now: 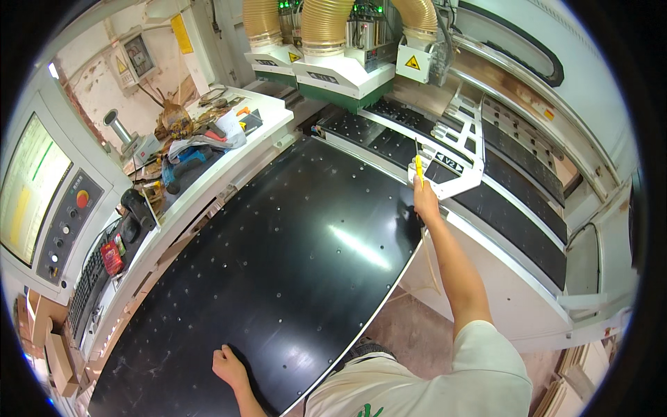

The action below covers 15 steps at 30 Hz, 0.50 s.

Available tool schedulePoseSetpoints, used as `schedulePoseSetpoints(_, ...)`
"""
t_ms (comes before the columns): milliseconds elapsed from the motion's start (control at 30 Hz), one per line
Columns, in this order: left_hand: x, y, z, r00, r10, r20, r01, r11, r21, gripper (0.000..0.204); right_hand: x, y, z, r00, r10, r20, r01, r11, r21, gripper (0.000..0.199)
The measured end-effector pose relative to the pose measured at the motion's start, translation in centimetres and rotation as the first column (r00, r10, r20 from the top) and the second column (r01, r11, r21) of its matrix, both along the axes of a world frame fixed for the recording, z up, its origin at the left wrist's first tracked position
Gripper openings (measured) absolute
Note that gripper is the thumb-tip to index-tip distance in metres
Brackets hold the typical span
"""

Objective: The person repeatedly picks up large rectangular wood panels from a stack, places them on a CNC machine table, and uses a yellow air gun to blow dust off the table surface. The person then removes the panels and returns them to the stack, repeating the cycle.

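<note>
My right hand [425, 200] reaches forward and grips a yellow air blow gun [418, 169]. Its thin nozzle points away from me, and a pale hose hangs below my wrist. Just beyond the gun is a white metal bracket [467, 178] with cut-outs, fixed by the machine bed. My left hand [228, 366] is curled into a loose fist over the near part of the black table [278, 229], with nothing visible in it. Small holes dot the table's glossy top. Whether the fist touches the surface, I cannot tell.
Black bed strips [517, 208] run along the right. Ribbed yellow hoses [326, 24] lead to white-and-green machine heads [344, 76] at the back. Leftward, a cluttered white bench [267, 115] holds tools and papers. A control panel [59, 226] and keyboard [87, 285] stand at the far left.
</note>
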<state>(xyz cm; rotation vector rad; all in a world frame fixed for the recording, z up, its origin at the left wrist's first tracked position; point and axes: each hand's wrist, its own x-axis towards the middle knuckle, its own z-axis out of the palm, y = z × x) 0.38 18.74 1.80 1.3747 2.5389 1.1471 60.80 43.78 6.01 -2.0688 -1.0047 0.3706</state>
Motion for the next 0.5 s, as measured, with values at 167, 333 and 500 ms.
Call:
schedulePoseSetpoints(167,0.9,-0.1,-0.4,0.995,0.103,-0.014,-0.103,0.995,0.000,0.039,4.8,8.8,2.3,0.998,-0.054,0.035,0.056,0.995,-0.078,0.068)
schedulePoseSetpoints(333,1.3,0.2,-0.3,0.989,0.146,-0.024,-0.147,0.989,-0.023,0.040,7.5,14.2,3.8,0.980,-0.047,0.193,0.076,0.986,-0.145,0.068)
schedulePoseSetpoints(500,1.7,0.4,-0.3,0.986,0.155,-0.066,-0.159,0.986,-0.058,0.038,9.1,17.7,3.7,0.960,-0.024,0.278,0.073,0.983,-0.166,0.068)
